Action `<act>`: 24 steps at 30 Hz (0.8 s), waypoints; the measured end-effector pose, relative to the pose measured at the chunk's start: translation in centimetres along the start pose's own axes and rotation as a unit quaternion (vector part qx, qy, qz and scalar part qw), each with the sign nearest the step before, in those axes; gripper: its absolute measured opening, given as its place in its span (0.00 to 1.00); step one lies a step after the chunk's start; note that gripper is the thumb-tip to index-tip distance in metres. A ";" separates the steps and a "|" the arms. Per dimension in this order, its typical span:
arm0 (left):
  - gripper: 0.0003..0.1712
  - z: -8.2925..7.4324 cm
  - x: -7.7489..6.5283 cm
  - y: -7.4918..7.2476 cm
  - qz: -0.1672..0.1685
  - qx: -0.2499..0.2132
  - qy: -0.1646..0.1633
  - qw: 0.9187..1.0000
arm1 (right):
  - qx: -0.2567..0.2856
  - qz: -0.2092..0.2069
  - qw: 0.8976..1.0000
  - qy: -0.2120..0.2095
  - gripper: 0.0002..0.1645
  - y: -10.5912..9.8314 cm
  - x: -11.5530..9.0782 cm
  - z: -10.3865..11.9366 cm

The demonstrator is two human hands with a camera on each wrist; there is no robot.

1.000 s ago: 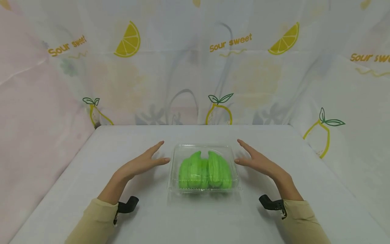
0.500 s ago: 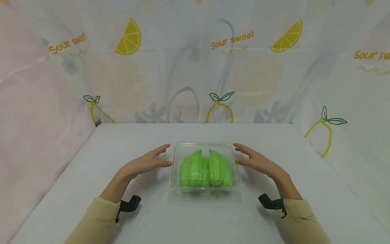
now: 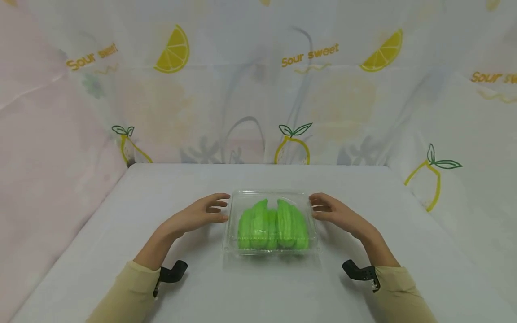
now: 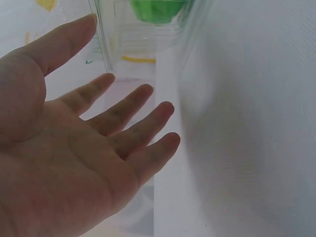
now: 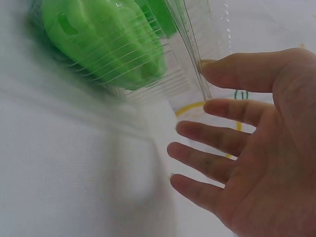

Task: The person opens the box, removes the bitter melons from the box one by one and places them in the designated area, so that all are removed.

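A clear plastic clamshell box (image 3: pixel 231 233) lies closed on the white table in the head view. Inside it are several bright green, curved, ridged pieces (image 3: pixel 258 229) whose kind I cannot tell. At the box's left side is my left hand (image 3: pixel 193 217); in the left wrist view its fingers spread, slightly bent, with the thumb tip close to the box rim (image 4: pixel 101 39). On the opposite side, my right hand (image 3: pixel 343 217) has its thumb tip at the rim (image 5: pixel 195 57) in the right wrist view. Its other fingers extend loosely below, holding nothing.
The white table (image 3: pixel 258 291) runs back to a cloth backdrop (image 3: pixel 226 89) printed with lemons and lettering. Cloth also hangs along the left and right sides. A black wrist mount sits on each sleeve, the left mount (image 3: pixel 173 272) and the right mount (image 3: pixel 357 270).
Both hands have come inward to the box's sides, and their fingers have bent and lowered a little. The box stays in place; the head view has shifted slightly.
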State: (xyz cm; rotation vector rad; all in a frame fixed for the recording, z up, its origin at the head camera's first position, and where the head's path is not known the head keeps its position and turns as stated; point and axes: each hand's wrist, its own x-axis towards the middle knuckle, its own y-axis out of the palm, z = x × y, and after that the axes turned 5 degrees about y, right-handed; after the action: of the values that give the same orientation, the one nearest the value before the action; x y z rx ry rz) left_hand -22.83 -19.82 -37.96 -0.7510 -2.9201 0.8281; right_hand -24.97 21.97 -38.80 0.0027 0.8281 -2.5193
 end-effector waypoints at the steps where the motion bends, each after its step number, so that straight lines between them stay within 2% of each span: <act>1: 0.39 0.0 0.0 0.0 -0.001 -0.005 0.002 1.000 | 0.007 -0.001 1.000 0.000 0.34 0.0 0.0 -0.1; 5: 0.36 -0.1 0.1 0.1 -0.001 -0.024 0.010 1.000 | 0.044 0.003 0.999 -0.003 0.32 0.0 0.0 -0.4; 12: 0.36 -0.1 0.1 0.5 -0.015 -0.051 -0.004 0.999 | 0.121 0.025 0.992 0.004 0.31 0.2 0.4 -0.7; 19: 0.36 0.2 0.2 0.5 -0.006 -0.092 -0.009 0.996 | 0.174 0.020 0.985 -0.001 0.28 0.4 0.7 -0.7; 24: 0.37 0.4 0.2 0.6 -0.001 -0.134 -0.022 0.991 | 0.207 0.013 0.978 -0.006 0.25 0.7 0.9 -0.8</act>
State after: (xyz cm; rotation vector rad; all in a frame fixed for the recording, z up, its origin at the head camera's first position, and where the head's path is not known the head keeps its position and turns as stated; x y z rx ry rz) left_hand -22.78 -19.48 -38.60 -0.7516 -3.1104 0.4604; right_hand -25.54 21.54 -40.00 0.1333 0.2840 -2.6161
